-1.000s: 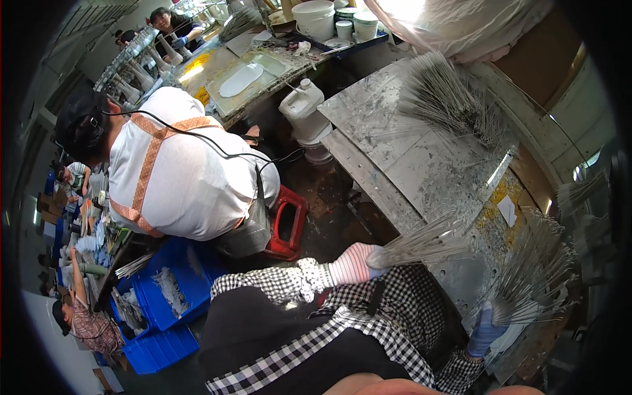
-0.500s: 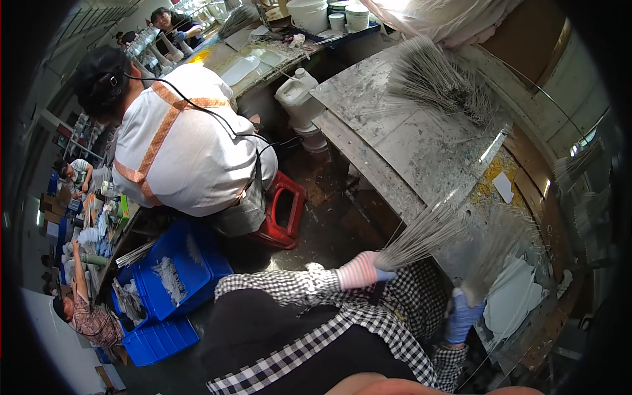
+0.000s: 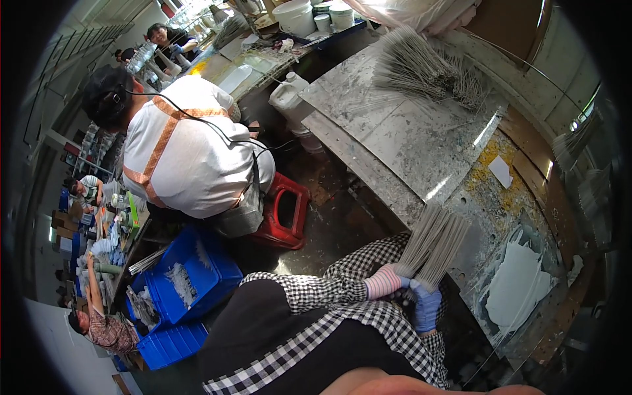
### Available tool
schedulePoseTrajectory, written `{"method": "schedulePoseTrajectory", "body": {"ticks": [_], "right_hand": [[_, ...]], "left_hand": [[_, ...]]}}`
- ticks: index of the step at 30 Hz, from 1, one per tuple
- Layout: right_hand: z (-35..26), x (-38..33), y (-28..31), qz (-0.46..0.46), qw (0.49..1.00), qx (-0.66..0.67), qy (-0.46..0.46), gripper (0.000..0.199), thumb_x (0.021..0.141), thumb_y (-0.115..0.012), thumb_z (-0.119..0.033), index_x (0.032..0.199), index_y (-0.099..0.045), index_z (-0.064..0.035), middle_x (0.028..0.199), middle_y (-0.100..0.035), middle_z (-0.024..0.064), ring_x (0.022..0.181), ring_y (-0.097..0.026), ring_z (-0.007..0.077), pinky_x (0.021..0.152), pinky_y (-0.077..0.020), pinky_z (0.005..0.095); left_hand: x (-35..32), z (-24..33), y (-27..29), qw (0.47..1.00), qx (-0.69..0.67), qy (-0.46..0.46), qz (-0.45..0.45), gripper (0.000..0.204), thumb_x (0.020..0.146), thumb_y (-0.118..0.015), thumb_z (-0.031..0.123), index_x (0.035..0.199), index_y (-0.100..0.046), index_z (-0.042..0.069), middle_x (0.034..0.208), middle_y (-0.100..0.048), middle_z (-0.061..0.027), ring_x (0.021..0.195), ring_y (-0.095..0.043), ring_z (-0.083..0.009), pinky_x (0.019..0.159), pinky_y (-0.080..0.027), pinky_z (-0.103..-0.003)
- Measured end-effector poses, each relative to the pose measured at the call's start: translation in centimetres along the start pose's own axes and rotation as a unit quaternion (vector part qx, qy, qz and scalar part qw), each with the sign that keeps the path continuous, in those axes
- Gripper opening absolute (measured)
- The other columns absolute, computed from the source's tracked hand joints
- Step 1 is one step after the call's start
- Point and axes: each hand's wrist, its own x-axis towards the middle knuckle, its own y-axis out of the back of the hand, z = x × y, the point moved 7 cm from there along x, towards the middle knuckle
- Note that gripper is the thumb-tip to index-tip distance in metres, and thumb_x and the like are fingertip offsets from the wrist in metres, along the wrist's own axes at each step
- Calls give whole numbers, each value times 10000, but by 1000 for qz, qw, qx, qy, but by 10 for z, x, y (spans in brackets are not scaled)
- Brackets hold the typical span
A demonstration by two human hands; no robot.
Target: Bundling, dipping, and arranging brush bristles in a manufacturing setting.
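Here, a small white paper slip is lying on the yellow-stained bench, beyond your hands. Your gloved right hand and left hand are both gripping a bundle of thin grey sticks, tilting up over the bench edge.

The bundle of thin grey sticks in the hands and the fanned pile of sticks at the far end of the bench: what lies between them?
In the head view, only bare, paint-stained metal bench top lies between the held bundle and the far pile.
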Motion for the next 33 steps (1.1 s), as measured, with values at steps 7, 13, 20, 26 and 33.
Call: {"method": "schedulePoseTrajectory", "body": {"ticks": [7, 13, 20, 26, 33], "right_hand": [[-3, 10, -20, -68, 993, 93, -14, 561, 800, -838, -273, 1236, -591, -22, 1137, -638, 60, 1006, -611, 171, 912, -509, 317], [-74, -10, -28, -80, 991, -27, 108, 596, 745, -852, -239, 1224, -588, -1, 1133, -640, 93, 1029, -616, 209, 938, -503, 344], [-9, 4, -30, -89, 980, 165, -66, 526, 755, -803, -220, 1189, -601, -1, 1081, -645, 75, 984, -615, 187, 893, -505, 326], [9, 13, -34, -126, 956, 238, -117, 467, 754, -827, -197, 1144, -628, -34, 1050, -648, 56, 962, -626, 173, 869, -534, 330], [-105, -37, -31, -33, 982, -37, 184, 264, 791, -770, -97, 1018, -679, 2, 954, -687, 67, 859, -659, 188, 796, -543, 334]], "left_hand": [[71, -45, -17, 978, -151, -96, -110, 342, 1008, -567, 262, 1293, -583, 75, 1252, -658, -56, 1152, -609, -214, 1043, -464, -363], [38, -55, -38, 945, -317, -76, 28, 354, 1048, -333, 93, 1370, -479, 100, 1246, -622, -42, 1042, -633, -211, 988, -507, -392], [100, -108, -22, 967, 166, -194, -26, 868, 742, -769, 260, 1465, -374, -14, 1300, -596, -150, 1218, -572, -222, 1015, -470, -340], [18, -5, -18, 919, 295, -262, 10, 974, 651, -777, 362, 1482, -391, 33, 1470, -440, -243, 1353, -444, -411, 1127, -387, -428], [-37, 48, -21, 775, 408, -479, 53, 1363, 443, -860, 637, 1487, -329, -61, 1532, -343, -278, 1427, -317, -441, 1205, -255, -453]]}}
